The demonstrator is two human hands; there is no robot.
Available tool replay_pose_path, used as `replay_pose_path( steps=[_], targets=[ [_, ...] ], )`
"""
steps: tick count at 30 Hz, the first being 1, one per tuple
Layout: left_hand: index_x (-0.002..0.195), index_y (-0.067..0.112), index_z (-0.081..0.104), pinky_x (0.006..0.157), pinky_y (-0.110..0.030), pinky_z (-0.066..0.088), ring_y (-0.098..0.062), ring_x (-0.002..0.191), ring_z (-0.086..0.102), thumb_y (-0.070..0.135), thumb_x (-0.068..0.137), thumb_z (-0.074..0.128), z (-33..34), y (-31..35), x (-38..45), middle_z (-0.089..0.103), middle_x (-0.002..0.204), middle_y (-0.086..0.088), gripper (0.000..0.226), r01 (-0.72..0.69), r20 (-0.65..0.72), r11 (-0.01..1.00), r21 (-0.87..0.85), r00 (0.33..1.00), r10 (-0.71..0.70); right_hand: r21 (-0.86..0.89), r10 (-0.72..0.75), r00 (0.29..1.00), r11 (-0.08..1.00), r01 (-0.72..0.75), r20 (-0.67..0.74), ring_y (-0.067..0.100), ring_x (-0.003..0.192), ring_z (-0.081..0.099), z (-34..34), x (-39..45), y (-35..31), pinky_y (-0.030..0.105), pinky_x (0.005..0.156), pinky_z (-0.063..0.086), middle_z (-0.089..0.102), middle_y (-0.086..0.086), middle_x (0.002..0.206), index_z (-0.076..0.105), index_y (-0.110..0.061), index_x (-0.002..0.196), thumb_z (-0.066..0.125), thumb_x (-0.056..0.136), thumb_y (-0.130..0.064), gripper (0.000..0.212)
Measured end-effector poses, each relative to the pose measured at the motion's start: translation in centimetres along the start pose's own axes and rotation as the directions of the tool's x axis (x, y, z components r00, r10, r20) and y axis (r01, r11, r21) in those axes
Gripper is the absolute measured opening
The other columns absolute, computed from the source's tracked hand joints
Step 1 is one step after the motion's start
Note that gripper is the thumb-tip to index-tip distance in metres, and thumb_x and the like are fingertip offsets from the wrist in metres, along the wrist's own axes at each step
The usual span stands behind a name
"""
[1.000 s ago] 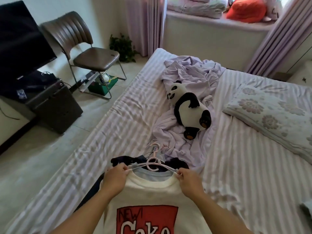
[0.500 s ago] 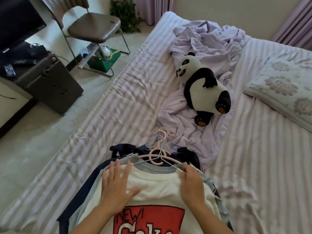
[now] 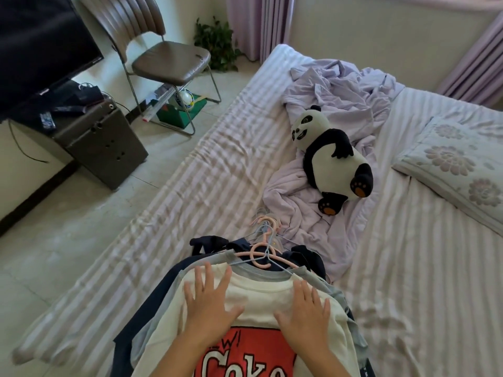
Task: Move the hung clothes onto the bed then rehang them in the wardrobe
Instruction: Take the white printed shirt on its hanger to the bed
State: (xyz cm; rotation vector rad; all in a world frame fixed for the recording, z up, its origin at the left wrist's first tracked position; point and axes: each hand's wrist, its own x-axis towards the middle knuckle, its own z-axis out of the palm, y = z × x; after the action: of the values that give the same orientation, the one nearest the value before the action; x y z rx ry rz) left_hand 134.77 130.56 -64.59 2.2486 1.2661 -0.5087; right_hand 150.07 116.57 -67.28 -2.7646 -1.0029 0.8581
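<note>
Pressing flat now: both hands (image 3: 255, 308) on white shirt (image 3: 261, 297); hanger (image 3: 262, 254) released

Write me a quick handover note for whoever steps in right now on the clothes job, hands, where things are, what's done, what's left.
Left hand: open, fingers spread flat on the white printed T-shirt.
Right hand: open, also flat on that shirt.
Clothes: the stack lies on the striped bed, white shirt on top, grey and dark garments beneath, hangers apparently still in them, hooks pointing toward the panda plush on the lilac sheet.
Done: these clothes are laid on the bed.
Left: pick them up by the hangers and rehang them in the wardrobe, which is out of view; whether more remain there I cannot tell.
</note>
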Motion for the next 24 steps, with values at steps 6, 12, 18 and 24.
replay_pose_path(
  steps=[6, 12, 18, 24],
  targets=[
    [0.154, 0.039, 0.013, 0.121, -0.044, -0.004, -0.022, 0.151, -0.005, 0.066, 0.089, 0.047, -3.1, -3.0, -7.4, 0.002, 0.165, -0.003, 0.079, -0.022, -0.141, 0.995, -0.099, 0.99, 0.008, 0.152, -0.087, 0.996, 0.984, 0.09, -0.027, 0.016, 0.149, 0.015, -3.8, -4.9, -4.1, 0.043, 0.122, 0.007, 0.026, -0.007, 0.159, 0.025, -0.027, 0.153, 0.053, 0.089, -0.056, 0.076],
    [0.154, 0.035, 0.019, 0.12, -0.038, 0.018, -0.017, 0.147, 0.019, 0.063, 0.088, 0.052, -8.0, -6.5, -16.1, 0.023, 0.16, 0.002, 0.079, -0.064, -0.301, 0.987, -0.149, 0.954, 0.017, 0.148, -0.255, 0.955, 0.949, 0.277, -0.153, 0.012, 0.144, 0.026, -7.1, -13.3, -10.0, 0.041, 0.12, 0.016, 0.038, -0.012, 0.15, 0.034, -0.03, 0.146, 0.053, 0.088, -0.061, 0.069],
    [0.154, 0.034, 0.02, 0.119, -0.037, 0.017, -0.017, 0.147, 0.019, 0.063, 0.089, 0.051, -11.3, -10.1, -25.9, 0.023, 0.16, 0.004, 0.078, -0.087, -0.427, 0.987, -0.131, 0.904, 0.023, 0.089, -0.419, 0.885, 0.892, 0.443, -0.204, 0.011, 0.142, 0.029, -9.9, -23.3, -14.8, 0.042, 0.119, 0.02, 0.04, -0.014, 0.147, 0.035, -0.031, 0.147, 0.054, 0.087, -0.062, 0.069],
    [0.152, 0.035, 0.023, 0.12, -0.041, 0.016, -0.017, 0.147, 0.02, 0.064, 0.088, 0.049, -12.2, -14.0, -35.0, 0.027, 0.158, 0.006, 0.074, -0.056, -0.472, 0.99, -0.129, 0.882, -0.012, 0.024, -0.556, 0.812, 0.823, 0.568, -0.177, 0.012, 0.14, 0.032, -10.7, -32.5, -18.1, 0.04, 0.117, 0.024, 0.04, -0.013, 0.149, 0.036, -0.031, 0.147, 0.058, 0.086, -0.06, 0.071]
  ],
)
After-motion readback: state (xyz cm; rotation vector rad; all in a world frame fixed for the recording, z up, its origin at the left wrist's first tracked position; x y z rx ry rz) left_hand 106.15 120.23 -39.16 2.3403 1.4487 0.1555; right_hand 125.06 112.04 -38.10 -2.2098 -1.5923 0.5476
